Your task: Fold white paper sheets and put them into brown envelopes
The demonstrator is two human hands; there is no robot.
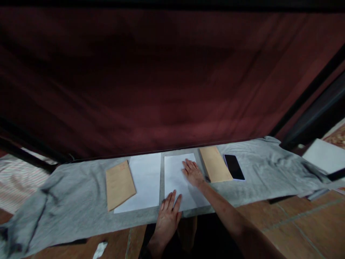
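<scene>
My right hand (194, 173) lies flat, fingers stretched out, on a white sheet of paper (175, 172) in front of me. My left hand (168, 216) rests at the near left corner of the same sheet, its fingers extended and touching the paper. To the left is a second white sheet (147, 180), partly covered by a brown paper envelope (120, 185). Just right of my right hand sits a stack of brown envelopes (215, 163), with a dark-screened smartphone (234, 167) beside it. Neither hand grips anything.
A grey cloth (81, 194) covers the long narrow surface. Behind it hangs a dark red fabric panel (172, 90) between dark posts. Below is a brown tiled floor (291, 223) with a crumpled white scrap (100, 249). A white board-like object (323, 154) stands at the far right.
</scene>
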